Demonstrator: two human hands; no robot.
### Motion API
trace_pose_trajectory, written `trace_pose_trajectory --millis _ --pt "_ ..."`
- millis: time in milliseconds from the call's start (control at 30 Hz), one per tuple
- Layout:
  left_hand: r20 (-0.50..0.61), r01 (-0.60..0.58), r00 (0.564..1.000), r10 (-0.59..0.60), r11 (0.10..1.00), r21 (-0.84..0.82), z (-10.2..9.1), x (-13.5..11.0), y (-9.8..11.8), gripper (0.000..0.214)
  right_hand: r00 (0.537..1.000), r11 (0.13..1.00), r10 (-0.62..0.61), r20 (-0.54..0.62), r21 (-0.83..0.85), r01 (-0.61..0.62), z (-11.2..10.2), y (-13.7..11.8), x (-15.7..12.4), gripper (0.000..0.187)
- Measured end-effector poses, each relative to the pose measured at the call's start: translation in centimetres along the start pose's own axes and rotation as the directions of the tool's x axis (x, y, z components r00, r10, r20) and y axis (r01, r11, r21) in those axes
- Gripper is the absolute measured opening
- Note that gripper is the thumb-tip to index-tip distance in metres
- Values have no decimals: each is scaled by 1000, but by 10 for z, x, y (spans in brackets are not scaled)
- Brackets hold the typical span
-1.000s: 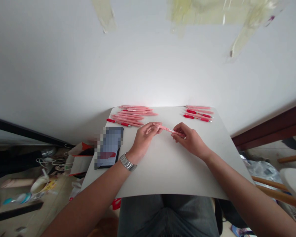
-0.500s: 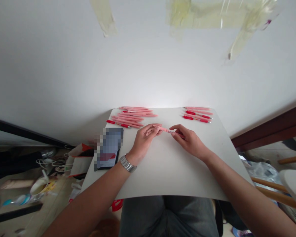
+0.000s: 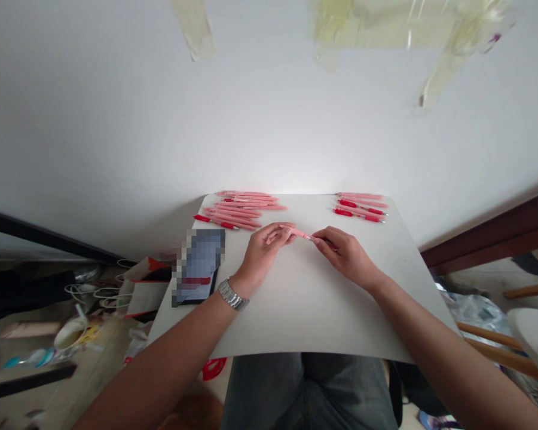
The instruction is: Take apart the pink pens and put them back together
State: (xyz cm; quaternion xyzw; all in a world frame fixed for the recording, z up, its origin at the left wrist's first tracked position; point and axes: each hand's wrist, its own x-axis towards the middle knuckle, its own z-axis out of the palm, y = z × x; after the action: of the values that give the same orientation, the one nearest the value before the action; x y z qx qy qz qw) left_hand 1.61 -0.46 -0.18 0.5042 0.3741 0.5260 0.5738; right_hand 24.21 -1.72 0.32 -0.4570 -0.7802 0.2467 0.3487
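Note:
Both of my hands hold one pink pen (image 3: 302,233) above the white board (image 3: 305,310) on my lap. My left hand (image 3: 264,251), with a metal watch on its wrist, pinches the pen's left end. My right hand (image 3: 347,257) grips the right end, its fingers curled over the barrel and hiding that end. A pile of several pink pens (image 3: 240,210) lies at the board's far left. A smaller group of pink and red pens (image 3: 361,206) lies at the far right.
A phone (image 3: 199,266) lies on the board's left edge. Bags, a cup and clutter (image 3: 72,334) cover the floor on the left. A white wall stands close behind the board. Wooden furniture (image 3: 497,230) and a chair are on the right.
My right hand slid left along the pen toward my left hand, covering more of the barrel. My left hand stayed where it was.

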Motion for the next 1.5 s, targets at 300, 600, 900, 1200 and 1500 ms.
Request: trace_pose_trajectory --millis 300,600,900,1200,1500 --pt "10 2 1000 -2 1000 -11 0 -1 -2 31 1000 1000 21 -22 4 -21 2 3 -2 10" --pt "8 18 1000 -18 1000 -20 2 -2 -1 32 998 998 62 -1 6 -62 0 -4 -2 18" --pt "11 17 1000 -17 1000 -14 2 -1 -1 35 1000 1000 6 3 -3 -6 -3 -6 0 30" --pt "27 13 1000 -13 1000 -4 1 -2 -1 33 1000 1000 0 -30 -15 -1 -1 -5 -1 24" --pt "23 33 999 -33 999 -6 2 -2 -1 35 998 998 60 -11 -5 -60 1 -2 -3 16"
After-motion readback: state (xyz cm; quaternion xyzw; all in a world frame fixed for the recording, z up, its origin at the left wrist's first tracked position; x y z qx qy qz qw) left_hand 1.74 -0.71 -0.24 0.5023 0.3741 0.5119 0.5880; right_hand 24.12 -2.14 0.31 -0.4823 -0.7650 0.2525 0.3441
